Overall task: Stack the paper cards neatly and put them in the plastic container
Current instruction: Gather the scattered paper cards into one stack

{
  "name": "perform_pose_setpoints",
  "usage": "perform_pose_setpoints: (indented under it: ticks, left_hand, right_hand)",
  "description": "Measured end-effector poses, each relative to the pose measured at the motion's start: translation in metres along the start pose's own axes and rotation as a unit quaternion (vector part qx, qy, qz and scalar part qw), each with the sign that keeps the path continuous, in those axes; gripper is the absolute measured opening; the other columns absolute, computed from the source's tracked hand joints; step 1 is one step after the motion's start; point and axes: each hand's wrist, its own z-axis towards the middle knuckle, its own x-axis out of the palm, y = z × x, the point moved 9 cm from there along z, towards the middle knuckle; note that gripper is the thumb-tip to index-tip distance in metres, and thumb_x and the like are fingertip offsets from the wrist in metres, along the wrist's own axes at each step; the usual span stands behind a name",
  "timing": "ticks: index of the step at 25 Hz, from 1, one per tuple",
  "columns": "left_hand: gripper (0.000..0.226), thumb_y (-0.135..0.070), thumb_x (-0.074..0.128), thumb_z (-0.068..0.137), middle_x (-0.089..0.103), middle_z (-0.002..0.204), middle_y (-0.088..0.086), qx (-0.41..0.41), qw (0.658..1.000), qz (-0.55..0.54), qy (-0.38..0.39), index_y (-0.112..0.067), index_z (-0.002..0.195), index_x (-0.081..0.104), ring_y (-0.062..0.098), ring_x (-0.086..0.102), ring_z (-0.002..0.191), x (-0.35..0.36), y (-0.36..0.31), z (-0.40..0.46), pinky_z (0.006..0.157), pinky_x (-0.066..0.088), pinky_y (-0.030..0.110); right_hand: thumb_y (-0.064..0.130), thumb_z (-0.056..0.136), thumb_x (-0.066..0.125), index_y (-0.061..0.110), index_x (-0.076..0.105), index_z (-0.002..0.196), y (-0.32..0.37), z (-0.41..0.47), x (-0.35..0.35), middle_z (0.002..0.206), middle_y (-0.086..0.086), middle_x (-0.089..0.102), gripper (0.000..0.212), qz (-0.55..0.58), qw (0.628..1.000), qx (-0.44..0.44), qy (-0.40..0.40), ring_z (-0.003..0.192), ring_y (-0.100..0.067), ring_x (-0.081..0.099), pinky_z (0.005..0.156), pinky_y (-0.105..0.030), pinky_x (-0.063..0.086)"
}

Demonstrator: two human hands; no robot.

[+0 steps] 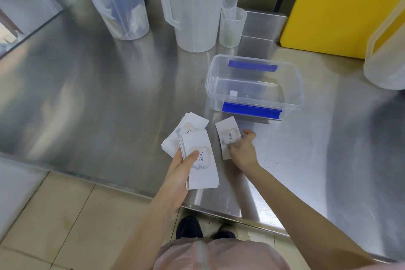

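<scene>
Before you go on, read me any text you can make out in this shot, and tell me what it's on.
"love." on the top card of the stack in the left hand.
"love." on the card under the right hand.
"love", partly covered, on a card in the loose pile.
Smaller print under these words: too small to read.
Jugs: no readable markings.

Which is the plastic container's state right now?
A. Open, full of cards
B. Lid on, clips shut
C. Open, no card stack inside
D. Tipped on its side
C: the plastic container stands upright and lidless; the cards are still outside it, a stack in the left hand.
</scene>
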Motion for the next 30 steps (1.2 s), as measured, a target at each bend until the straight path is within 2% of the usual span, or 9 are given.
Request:
perform_pose_setpoints:
  ticks: [2, 7, 11, 14, 16, 22, 24, 26, 30]
  left_hand:
    - [0.035, -0.014, 0.044, 0.092, 0.062, 0.112, 0.004, -0.005, 1.0, 0.0, -0.001, -0.018, 0.126, 0.049, 0.021, 0.062, 0.098, 0.003, 0.001, 0.002, 0.085, 0.051, 0.038]
    - [0.035, -0.016, 0.045, 0.092, 0.064, 0.116, 0.005, -0.023, 0.999, 0.025, 0.005, -0.019, 0.126, 0.051, 0.024, 0.062, 0.104, 0.019, 0.009, 0.011, 0.089, 0.05, 0.042]
    - [0.035, -0.014, 0.045, 0.092, 0.066, 0.118, 0.004, 0.009, 1.0, 0.02, 0.021, -0.021, 0.125, 0.052, 0.022, 0.064, 0.105, 0.025, 0.006, 0.015, 0.086, 0.055, 0.04]
    - [0.031, -0.016, 0.045, 0.092, 0.072, 0.101, -0.007, 0.015, 0.999, 0.016, 0.037, -0.025, 0.12, 0.054, 0.01, 0.07, 0.087, 0.036, 0.005, 0.017, 0.073, 0.059, 0.028]
    - [0.033, -0.017, 0.047, 0.091, 0.07, 0.104, -0.002, 0.006, 0.999, 0.025, 0.042, -0.021, 0.123, 0.052, 0.011, 0.069, 0.087, 0.043, 0.008, 0.019, 0.072, 0.059, 0.027]
    - [0.037, -0.016, 0.047, 0.091, 0.066, 0.108, 0.005, -0.018, 0.998, 0.019, 0.057, -0.015, 0.128, 0.048, 0.014, 0.068, 0.088, 0.057, 0.013, 0.023, 0.068, 0.058, 0.026]
    - [0.038, -0.016, 0.047, 0.091, 0.066, 0.107, 0.002, 0.0, 0.998, 0.022, 0.057, -0.015, 0.129, 0.047, 0.008, 0.069, 0.082, 0.059, 0.008, 0.026, 0.062, 0.057, 0.023]
    - [0.037, -0.016, 0.048, 0.09, 0.066, 0.106, 0.001, 0.007, 0.998, 0.022, 0.054, -0.017, 0.128, 0.047, 0.006, 0.07, 0.079, 0.062, 0.007, 0.029, 0.059, 0.057, 0.023]
    - [0.023, -0.012, 0.051, 0.088, 0.072, 0.091, -0.006, 0.019, 0.997, 0.037, 0.061, -0.019, 0.11, 0.056, 0.01, 0.069, 0.086, 0.066, 0.001, 0.041, 0.079, 0.056, 0.029]
  right_hand:
    - [0.005, 0.09, 0.045, 0.006, 0.023, 0.136, -0.001, -0.011, -0.012, 0.132, -0.017, 0.052, 0.051, 0.013, 1.0, -0.016, 0.004, 0.113, -0.036, 0.053, 0.087, -0.035, 0.042]
    - [0.01, 0.091, 0.044, 0.018, 0.046, 0.119, 0.002, -0.041, -0.041, 0.11, 0.003, 0.058, 0.03, 0.153, 0.987, -0.042, 0.001, 0.09, -0.01, 0.055, 0.068, -0.017, 0.044]
    - [0.014, 0.09, 0.047, 0.02, 0.05, 0.114, 0.014, -0.056, -0.023, 0.097, 0.015, 0.058, 0.025, 0.095, 0.991, -0.085, 0.033, 0.082, 0.001, 0.055, 0.061, -0.006, 0.044]
    - [0.022, 0.09, 0.05, 0.012, 0.052, 0.118, 0.013, -0.059, -0.019, 0.114, -0.004, 0.054, 0.03, -0.026, 0.993, -0.111, 0.006, 0.084, -0.01, 0.049, 0.065, -0.013, 0.036]
    - [0.026, 0.09, 0.05, 0.011, 0.051, 0.119, 0.012, -0.059, -0.019, 0.119, -0.006, 0.052, 0.033, -0.05, 0.992, -0.117, 0.01, 0.088, -0.01, 0.047, 0.062, -0.014, 0.035]
    - [0.031, 0.089, 0.053, 0.017, 0.047, 0.123, 0.01, -0.057, -0.015, 0.116, 0.001, 0.055, 0.038, -0.003, 0.994, -0.09, 0.062, 0.106, -0.017, 0.054, 0.085, -0.023, 0.043]
    - [0.034, 0.09, 0.049, 0.021, 0.048, 0.118, 0.0, -0.057, -0.012, 0.105, 0.009, 0.056, 0.031, 0.05, 0.993, -0.046, 0.096, 0.102, -0.015, 0.056, 0.082, -0.023, 0.047]
    - [0.033, 0.091, 0.047, 0.023, 0.049, 0.11, -0.01, -0.057, -0.008, 0.099, 0.011, 0.059, 0.021, 0.105, 0.986, -0.015, 0.129, 0.104, -0.018, 0.059, 0.092, -0.034, 0.051]
    - [0.023, 0.091, 0.049, 0.019, 0.052, 0.108, -0.017, -0.047, -0.022, 0.104, 0.002, 0.063, 0.018, 0.078, 0.989, -0.039, 0.12, 0.101, -0.021, 0.061, 0.093, -0.04, 0.051]
